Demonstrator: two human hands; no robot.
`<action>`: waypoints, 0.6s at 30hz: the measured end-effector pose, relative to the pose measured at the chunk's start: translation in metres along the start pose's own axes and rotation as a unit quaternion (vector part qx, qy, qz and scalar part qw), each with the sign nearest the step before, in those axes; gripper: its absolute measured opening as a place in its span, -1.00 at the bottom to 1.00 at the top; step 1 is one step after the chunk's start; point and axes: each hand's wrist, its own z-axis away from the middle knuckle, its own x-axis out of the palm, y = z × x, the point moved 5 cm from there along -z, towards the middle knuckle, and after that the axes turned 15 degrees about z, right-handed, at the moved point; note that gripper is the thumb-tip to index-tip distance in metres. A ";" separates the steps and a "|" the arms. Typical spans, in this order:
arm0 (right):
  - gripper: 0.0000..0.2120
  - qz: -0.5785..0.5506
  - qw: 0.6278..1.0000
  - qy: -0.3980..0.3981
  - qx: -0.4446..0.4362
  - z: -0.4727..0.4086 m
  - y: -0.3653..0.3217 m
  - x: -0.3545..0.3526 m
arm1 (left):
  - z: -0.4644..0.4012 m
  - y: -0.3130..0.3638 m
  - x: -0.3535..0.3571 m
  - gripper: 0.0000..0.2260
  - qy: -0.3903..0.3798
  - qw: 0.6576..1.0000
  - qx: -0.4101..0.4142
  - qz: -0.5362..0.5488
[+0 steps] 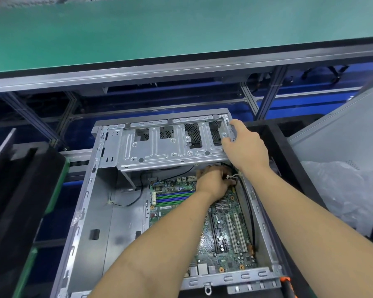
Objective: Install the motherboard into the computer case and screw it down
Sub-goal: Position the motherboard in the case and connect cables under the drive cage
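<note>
The motherboard (222, 229) is a thin, stiff, light board, but fragile: it is studded with slots, a small heatsink and solder joints, so I judge it best handled by its bare edges or pressed only on clear patches near the screw holes, never on the components. It lies flat on the floor of the computer case (91, 211), in the right half, with its port end at the case's near wall and its far end running under the drive cage (170, 145).

The left hand (213, 179) reaches across the board to its far right corner, just under the lip of the drive cage, fingers curled around the bundle of cables (230, 176) with a white tie; whether it touches the board itself is hidden. The right hand (243, 145) is off the board, gripping the right end of the drive cage at the case's far right corner, thumb on the outer side and fingers over the plate, apparently holding the cage tilted up.

The case sits below the green worktop (181, 29), between black foam blocks (19, 190).
</note>
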 end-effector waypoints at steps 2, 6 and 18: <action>-0.50 0.001 1.000 -0.001 0.000 0.000 0.000 0.000 | 0.001 0.000 -0.001 -0.74 0.007 1.000 0.009 -0.010; -0.49 0.002 1.000 0.001 -0.002 -0.001 0.000 0.000 | 0.001 0.002 -0.001 -0.75 0.013 1.000 0.013 -0.023; -0.50 -0.001 1.000 0.006 -0.002 -0.002 0.001 0.002 | -0.002 0.000 -0.006 -0.72 -0.007 0.998 0.024 -0.054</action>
